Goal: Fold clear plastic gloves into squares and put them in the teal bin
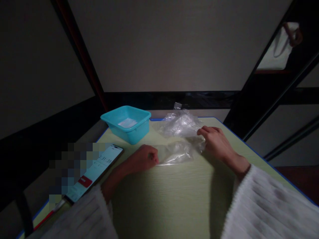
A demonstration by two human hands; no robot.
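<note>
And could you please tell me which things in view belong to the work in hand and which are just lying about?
In the work, it seems:
clear plastic, between left hand and right hand
crumpled plastic heap, behind it
turquoise basket, possibly; untouched

Likely just lying about:
phone
red cable
white bag, far right

- Colourless, transparent thin-plastic bag [176, 153]: flattened, creased and glossy, extending crosswise over the middle of the pale yellow-green tabletop [161, 199]; near edge almost straight.
- Crumpled heap of clear, colourless plastic film [180, 125]: loosely bunched, with bright highlights, at the tabletop's far edge, just beyond the bag; any join at right indistinct.
</note>
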